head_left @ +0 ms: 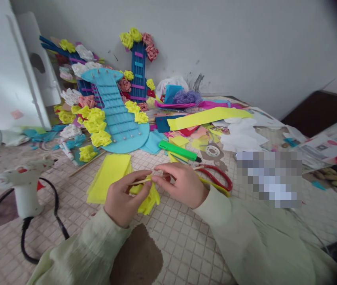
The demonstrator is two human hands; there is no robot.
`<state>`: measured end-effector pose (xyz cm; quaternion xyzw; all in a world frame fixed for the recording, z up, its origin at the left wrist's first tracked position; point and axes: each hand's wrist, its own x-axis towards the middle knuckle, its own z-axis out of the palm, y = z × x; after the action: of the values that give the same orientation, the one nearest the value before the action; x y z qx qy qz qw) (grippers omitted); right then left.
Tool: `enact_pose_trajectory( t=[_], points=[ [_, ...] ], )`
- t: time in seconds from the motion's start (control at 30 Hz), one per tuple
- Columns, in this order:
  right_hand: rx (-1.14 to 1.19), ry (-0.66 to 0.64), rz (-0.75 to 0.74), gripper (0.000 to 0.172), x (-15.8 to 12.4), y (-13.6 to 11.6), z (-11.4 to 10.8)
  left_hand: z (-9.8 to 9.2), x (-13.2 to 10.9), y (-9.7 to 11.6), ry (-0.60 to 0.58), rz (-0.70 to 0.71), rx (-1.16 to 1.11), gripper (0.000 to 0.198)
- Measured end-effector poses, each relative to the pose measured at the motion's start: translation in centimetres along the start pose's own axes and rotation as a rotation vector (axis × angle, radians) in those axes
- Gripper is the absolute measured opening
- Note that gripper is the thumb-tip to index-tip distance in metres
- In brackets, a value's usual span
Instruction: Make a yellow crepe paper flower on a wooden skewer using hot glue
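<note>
My left hand [124, 198] is closed around a bunched yellow felt flower [149, 201], thumb and fingers pinching its top. My right hand [180, 183] pinches the same piece from the right, fingertips meeting the left hand's near a thin wooden stick [140, 181] that pokes out between them. Both hands hover low over the checked tablecloth [180, 241]. A flat yellow felt sheet [109, 176] lies just left of the hands. Red-handled scissors [220, 176] lie just behind my right wrist.
A white glue gun [23, 184] with a black cord stands at the left. A green marker [180, 151] lies behind the hands. Blue craft guitars [118, 114] covered in felt flowers lean at the back, with loose felt scraps [207, 116] to their right.
</note>
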<state>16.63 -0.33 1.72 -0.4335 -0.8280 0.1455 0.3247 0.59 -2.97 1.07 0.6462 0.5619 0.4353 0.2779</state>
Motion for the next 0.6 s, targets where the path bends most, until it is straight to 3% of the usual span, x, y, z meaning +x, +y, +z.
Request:
enact_pose_trajectory(
  t=[0.2, 0.37, 0.6],
  points=[
    [0.025, 0.087, -0.008, 0.026, -0.08, -0.26, 0.33, 0.17, -0.28, 0.44, 0.039, -0.087, -0.058, 0.024],
    [0.068, 0.142, 0.016, 0.021, -0.07, -0.61, 0.22, 0.05, -0.07, 0.17, 0.023, -0.077, -0.062, 0.024],
    [0.082, 0.106, -0.028, 0.018, -0.05, -0.30, 0.39, -0.10, 0.21, 0.19, -0.002, -0.060, -0.084, 0.029]
  ],
)
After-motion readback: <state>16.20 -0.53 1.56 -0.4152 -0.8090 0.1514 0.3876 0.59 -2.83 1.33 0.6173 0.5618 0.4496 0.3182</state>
